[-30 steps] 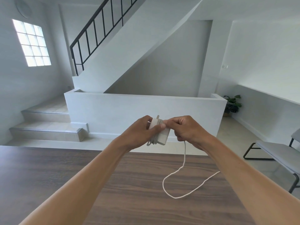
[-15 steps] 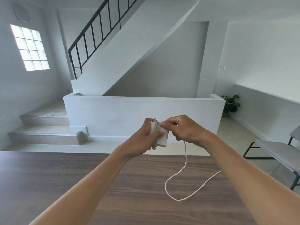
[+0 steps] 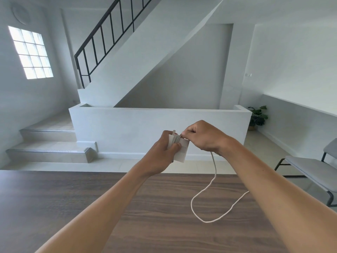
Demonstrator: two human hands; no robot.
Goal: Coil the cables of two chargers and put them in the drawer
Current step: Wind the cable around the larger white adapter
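Since a second ago: right hand [image 3: 204, 136] risen to charger brick [image 3: 179, 149] top | left hand [image 3: 162, 154] fingers clamped on brick | right fingers pinching cable [image 3: 211, 181] | risk: wraps slipping off if tension drops.

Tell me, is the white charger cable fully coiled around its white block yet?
Partly coiled. Several turns wrap the white charger block, but the white cable hangs from the right hand in a loose loop above the wooden table.
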